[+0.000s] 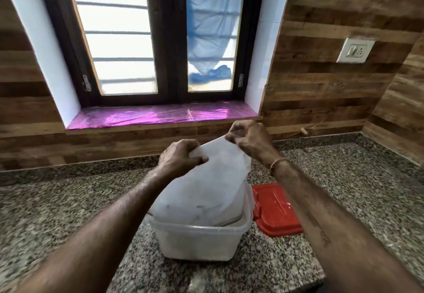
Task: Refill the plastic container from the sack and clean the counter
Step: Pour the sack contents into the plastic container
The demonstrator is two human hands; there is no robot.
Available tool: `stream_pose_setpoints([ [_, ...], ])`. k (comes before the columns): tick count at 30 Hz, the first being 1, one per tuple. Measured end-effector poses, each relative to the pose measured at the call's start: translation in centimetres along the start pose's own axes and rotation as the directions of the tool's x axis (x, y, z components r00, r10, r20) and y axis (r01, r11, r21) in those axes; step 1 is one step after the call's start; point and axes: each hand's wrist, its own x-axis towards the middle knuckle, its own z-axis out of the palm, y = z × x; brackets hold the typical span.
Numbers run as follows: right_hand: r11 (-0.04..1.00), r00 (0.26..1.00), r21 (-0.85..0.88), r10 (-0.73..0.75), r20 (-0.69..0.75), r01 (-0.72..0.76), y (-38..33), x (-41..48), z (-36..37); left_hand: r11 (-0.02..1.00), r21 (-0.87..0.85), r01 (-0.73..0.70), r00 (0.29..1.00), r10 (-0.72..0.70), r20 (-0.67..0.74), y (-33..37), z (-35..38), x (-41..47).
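Sack (206,178) held by its upper edge in both hands. Left hand (179,157) curled tight round a bunched fold; right hand (247,139), slightly higher and just beyond it, pinches the raised corner between thumb and fingertips. The two-point hold keeps the cloth taut and upright, judged so that the contents drop straight down rather than slump sideways. Directly below the grip, the sack's lower end sits within the rim of the plastic container (197,242); its walls should catch the fall. Flow not visible: the sack hides it. Below and right of the grip, red lid (275,210) lies flat on the counter (68,212), just beside the container, out of the pour path. Spill on the granite: cannot tell against the speckle.
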Motion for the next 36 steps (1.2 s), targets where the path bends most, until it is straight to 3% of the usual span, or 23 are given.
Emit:
stream_pose_setpoints([
  [2, 0.983, 0.996, 0.166, 0.082, -0.018, -0.078, 0.8, 0.2, -0.7, 0.993, 0.110, 0.045, 0.997, -0.052, 0.062, -1.9, -1.1, -0.5],
  [4, 0.927, 0.987, 0.339, 0.162, 0.020, -0.159, 1.6, 0.1, -1.1, 0.984, 0.144, 0.102, 0.994, -0.107, 0.029, -3.8, -2.0, -1.1],
  [6, 0.915, 0.980, 0.351, 0.191, 0.056, -0.199, 2.2, -0.1, -1.0, 0.986, 0.108, 0.124, 0.992, -0.122, -0.031, -4.5, -2.4, -1.4],
  [8, 0.990, 0.990, 0.003, 0.142, -0.002, -0.142, 2.0, -0.3, -0.6, 0.990, 0.106, 0.088, 0.996, -0.085, -0.035, -4.0, -2.3, -1.5],
  [10, 0.897, 0.999, -0.440, -0.018, 0.034, 0.031, 0.5, -0.9, 0.1, 0.992, 0.125, 0.030, 0.999, -0.025, -0.045, -3.2, -2.0, -1.4],
  [12, 0.794, 0.976, -0.569, -0.141, 0.167, 0.212, -1.8, -1.5, 1.5, 0.985, 0.166, -0.047, 0.997, 0.057, -0.057, -2.0, -1.8, -1.0],
  [15, 0.830, 0.955, -0.484, -0.183, 0.232, 0.277, -3.6, -2.1, 3.8, 0.973, 0.197, -0.117, 0.990, 0.131, -0.056, -0.5, -2.3, -0.3],
  [19, 0.870, 0.983, -0.463, -0.115, 0.141, 0.169, -2.3, -1.1, 3.7, 0.970, 0.238, -0.057, 0.996, 0.072, -0.055, -1.7, -4.4, -0.3],
  [22, 0.906, 0.988, -0.406, -0.072, 0.135, 0.122, -1.3, -0.6, 2.7, 0.985, 0.171, 0.018, 0.991, 0.005, -0.137, -3.7, -5.3, -0.9],
  [27, 0.934, 0.955, -0.219, -0.253, 0.157, 0.284, -3.3, -0.7, 4.6, 0.998, 0.067, 0.003, 0.972, 0.013, -0.236, -2.2, -4.5, -1.5],
  [29, 0.937, 0.952, -0.176, -0.286, 0.110, 0.301, -3.6, -0.3, 5.0, 0.998, -0.064, 0.022, 0.958, -0.039, -0.284, -1.6, -4.4, -1.6],
  [33, 0.979, 0.979, -0.093, -0.168, 0.111, 0.179, -1.9, 1.4, 4.1, 0.911, -0.408, 0.060, 0.941, -0.188, -0.281, -2.4, -4.1, -2.9],
  [36, 0.989, 0.980, -0.049, -0.135, 0.149, 0.143, -1.0, 2.3, 3.6, 0.862, -0.500, 0.081, 0.939, -0.234, -0.252, -3.3, -2.5, -3.8],
])
